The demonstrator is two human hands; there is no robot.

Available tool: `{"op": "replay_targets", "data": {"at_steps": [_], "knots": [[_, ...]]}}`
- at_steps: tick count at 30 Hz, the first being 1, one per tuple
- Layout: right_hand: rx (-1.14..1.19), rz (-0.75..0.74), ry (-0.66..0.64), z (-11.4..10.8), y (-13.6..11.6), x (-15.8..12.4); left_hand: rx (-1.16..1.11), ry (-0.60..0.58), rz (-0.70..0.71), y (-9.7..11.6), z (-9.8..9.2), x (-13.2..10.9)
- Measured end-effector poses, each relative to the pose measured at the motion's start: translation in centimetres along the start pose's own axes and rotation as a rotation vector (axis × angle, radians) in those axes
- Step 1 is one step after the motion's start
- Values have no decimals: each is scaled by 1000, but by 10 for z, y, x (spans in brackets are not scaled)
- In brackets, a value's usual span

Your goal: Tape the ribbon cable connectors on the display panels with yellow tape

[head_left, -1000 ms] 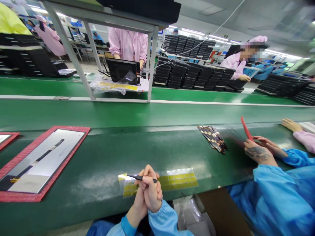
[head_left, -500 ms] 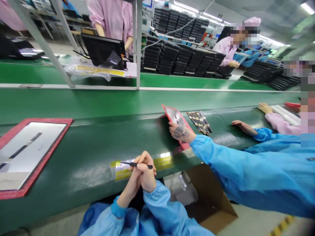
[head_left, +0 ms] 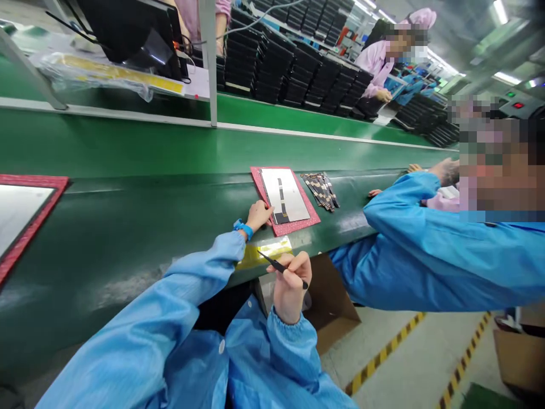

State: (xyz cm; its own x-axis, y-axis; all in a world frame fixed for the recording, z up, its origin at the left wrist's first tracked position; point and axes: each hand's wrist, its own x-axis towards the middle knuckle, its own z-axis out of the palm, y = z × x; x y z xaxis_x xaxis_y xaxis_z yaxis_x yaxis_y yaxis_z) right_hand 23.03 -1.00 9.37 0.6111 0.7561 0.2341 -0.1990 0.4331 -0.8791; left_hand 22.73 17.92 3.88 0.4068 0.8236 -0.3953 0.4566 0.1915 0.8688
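Note:
My left hand (head_left: 258, 215) reaches out over the green bench and its fingers rest on the near left corner of a red tray (head_left: 259, 182) that carries a silver panel (head_left: 284, 194). The fingers look curled on the tray's edge. My right hand (head_left: 290, 282) hangs at the bench's front edge, closed on black tweezers (head_left: 277, 266) that point left towards a yellow tape sheet (head_left: 264, 253).
A bundle of flat cables (head_left: 320, 189) lies right of the tray. A co-worker in blue (head_left: 426, 238) leans on the bench at the right. Another red tray (head_left: 25, 211) sits at the far left. Stacks of black trays (head_left: 298, 74) line the far side, behind the green belt (head_left: 128, 147).
My hands, clasped together before, have parted: the left reached to the red tray that the co-worker set down. The co-worker's arm has drawn back to the right. The view has swung right.

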Motion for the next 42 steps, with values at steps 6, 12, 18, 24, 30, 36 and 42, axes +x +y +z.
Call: {"op": "replay_targets", "data": {"at_steps": [6, 12, 18, 24, 30, 36, 42], "knots": [[-32, -49, 36, -20, -6, 2, -51, 75, 13, -5, -22, 5], [-120, 59, 46, -39, 9, 11, -194, 139, 36, -43, -95, -74], [-229, 235, 8, -33, 44, 6, -191, 320, 62, -106, -122, -163], [-277, 408, -158, -14, 77, -13, 326, 853, 375, -151, -84, -196], [-365, 436, -230, 0, 84, -15, 460, 875, 537, -170, -75, -195], [-425, 408, -264, 5, 83, -15, 484, 824, 513, -164, -78, -197], [-425, 399, -259, 6, 84, -16, 528, 806, 546, -163, -78, -198]]}}
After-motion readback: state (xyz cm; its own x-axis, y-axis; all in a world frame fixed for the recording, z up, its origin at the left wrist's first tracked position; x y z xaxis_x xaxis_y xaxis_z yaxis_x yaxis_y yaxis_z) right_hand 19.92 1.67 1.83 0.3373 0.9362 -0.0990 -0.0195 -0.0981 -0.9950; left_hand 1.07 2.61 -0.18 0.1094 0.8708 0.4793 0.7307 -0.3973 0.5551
